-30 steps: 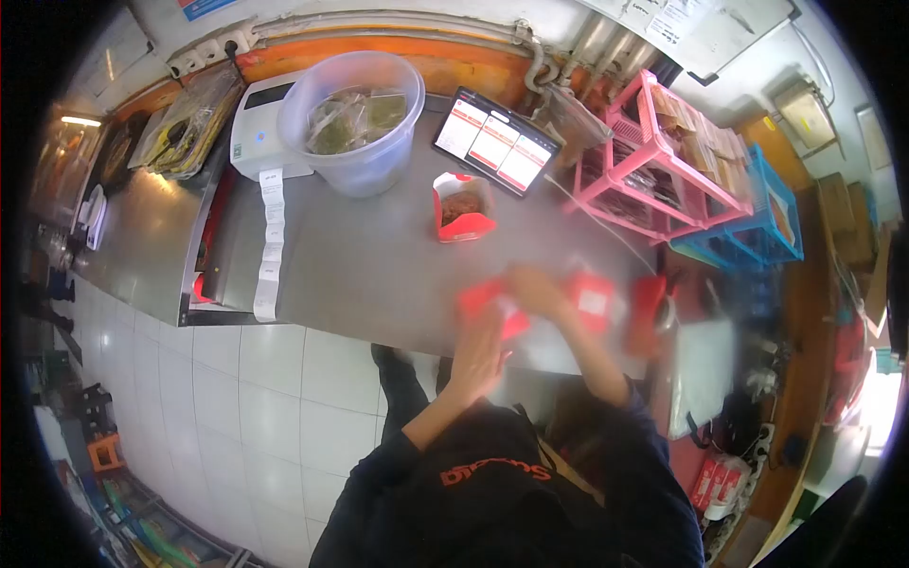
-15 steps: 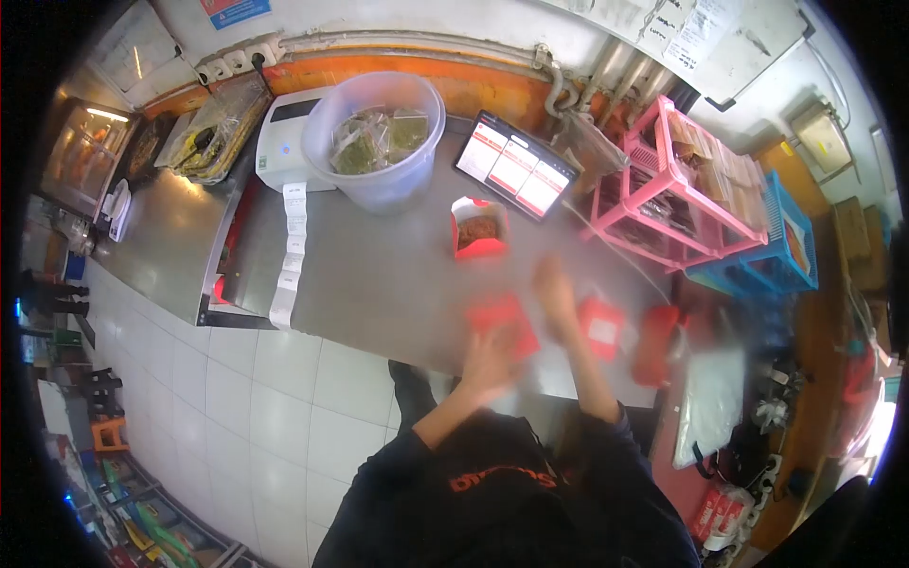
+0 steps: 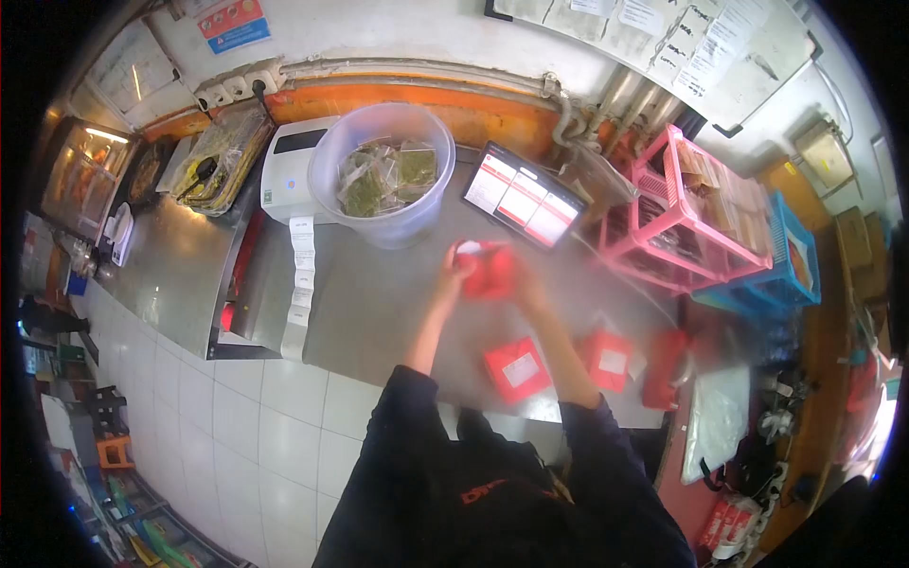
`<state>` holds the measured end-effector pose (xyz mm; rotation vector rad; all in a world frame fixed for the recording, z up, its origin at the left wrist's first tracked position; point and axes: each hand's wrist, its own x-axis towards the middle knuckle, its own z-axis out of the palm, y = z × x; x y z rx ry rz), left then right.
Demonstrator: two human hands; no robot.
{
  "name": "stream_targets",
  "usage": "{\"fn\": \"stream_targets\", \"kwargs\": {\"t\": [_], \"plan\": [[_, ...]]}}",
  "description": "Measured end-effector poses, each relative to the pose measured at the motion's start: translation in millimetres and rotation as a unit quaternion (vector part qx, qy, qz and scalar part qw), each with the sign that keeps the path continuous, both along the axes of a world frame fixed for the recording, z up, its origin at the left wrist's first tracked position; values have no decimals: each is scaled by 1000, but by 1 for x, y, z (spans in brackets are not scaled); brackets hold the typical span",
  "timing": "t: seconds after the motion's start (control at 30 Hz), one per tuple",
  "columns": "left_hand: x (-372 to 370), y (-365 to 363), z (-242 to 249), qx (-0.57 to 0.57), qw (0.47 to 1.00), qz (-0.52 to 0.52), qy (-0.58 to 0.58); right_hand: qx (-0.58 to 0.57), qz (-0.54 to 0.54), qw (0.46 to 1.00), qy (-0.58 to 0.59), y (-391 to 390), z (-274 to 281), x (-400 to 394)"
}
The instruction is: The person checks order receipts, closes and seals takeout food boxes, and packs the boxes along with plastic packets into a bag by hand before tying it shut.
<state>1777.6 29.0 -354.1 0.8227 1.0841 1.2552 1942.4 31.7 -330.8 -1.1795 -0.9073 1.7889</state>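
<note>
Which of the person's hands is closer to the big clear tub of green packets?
Left. The left hand grips the red box just below the tub; the right hand is on the box's far side.

We see a small red box (image 3: pixel 488 270) between both hands on the steel counter (image 3: pixel 379 303), just in front of the tablet and near the clear tub. It is blurred, so we cannot tell whether its lid is up or folded down; a pale patch shows at its upper left corner. The left hand (image 3: pixel 452 275) touches its left side and the right hand (image 3: pixel 524 282) its right side. Nearer the counter's front edge a second red box (image 3: pixel 517 368) lies flat and closed, a white label on top, turned at a slant. A third (image 3: pixel 609 360), also labelled, lies just to its right, apart from it.
</note>
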Motion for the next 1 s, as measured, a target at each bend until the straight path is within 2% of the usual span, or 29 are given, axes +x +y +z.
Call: {"fn": "stream_targets", "kwargs": {"t": [0.03, 0.1, 0.13, 0.17, 0.2, 0.23, 0.27, 0.3, 0.33, 0.37, 0.4, 0.43, 0.47, 0.5, 0.57, 0.6, 0.63, 0.67, 0.7, 0.73, 0.77, 0.83, 0.87, 0.9, 0.93, 0.97, 1.0], "plan": [[-1, -7, -5, -1, 1000, 1, -2, 50, 13, 998, -29, -4, -5, -6], [-9, -28, -18, 100, 986, 71, 111, 98, 25, 993, -57, -10, -14, -15], [-18, -42, -25, 99, 984, 114, 97, 46, 80, 996, -18, -12, -15, -20], [-29, -58, -31, 104, 977, 125, 140, -6, 134, 991, 23, -15, -17, -27], [-39, -74, -27, 108, 968, 135, 183, -7, 134, 991, 26, -20, -17, -38], [-48, -89, -21, 107, 968, 134, 185, -8, 151, 987, -47, -27, -15, -51], [-57, -103, -15, 152, 929, 130, 312, -9, 168, 978, -121, -35, -12, -61], [-65, -115, -9, 194, 872, 124, 432, -11, 168, 978, -119, -42, -9, -68], [-74, -124, -5, 193, 871, 123, 435, -68, 119, 990, -41, -49, -9, -77], [-83, -132, -2, 197, 826, 98, 519, -126, 67, 989, 39, -58, -8, -87], [-93, -139, 2, 199, 773, 70, 598, -128, 65, 989, 43, -71, -13, -93], [-99, -145, 15, 199, 772, 68, 600, -105, -21, 991, 84, -86, -21, -95], [-100, -150, 27, 147, 781, -1, 607, -80, -106, 984, 121, -99, -29, -97], [-101, -153, 39, 95, 784, -70, 610, -81, -108, 983, 121, -113, -23, -102], [-110, -145, 40, 85, 790, -82, 602, 79, -48, 994, 59, -137, 5, -113], [-117, -137, 31, 51, 808, -109, 576, 78, -53, 994, 59, -140, 12, -119], [-122, -128, 31, 18, 824, -137, 549, 199, 44, 961, -186, -142, 18, -124], [-125, -121, 31, 21, 823, -143, 549, 300, 138, 848, -415, -143, 21, -129], [-125, -113, 39, 75, 821, -130, 551, 297, 132, 848, -418, -142, 21, -133], [-127, -105, 44, 129, 816, -115, 551, 282, 177, 797, -504, -138, 20, -137], [-131, -96, 43, 133, 816, -123, 549, 260, 220, 737, -584, -138, 19, -140], [-136, -82, 40, 270, 751, -157, 582, 271, 190, 742, -583, -141, 19, -140], [-140, -78, 39, 277, 750, -162, 578, 290, 167, 744, -579, -141, 19, -139], [-144, -75, 39, 260, 778, -191, 539, 286, 160, 743, -583, -142, 20, -137], [-148, -72, 39, 240, 804, -220, 498, 272, 122, 810, -506, -143, 20, -134], [-149, -73, 35, 243, 804, -224, 494, 254, 85, 866, -422, -145, 20, -131], [-151, -76, 26, 249, 811, -209, 487, 248, 82, 866, -425, -146, 18, -129]]}}
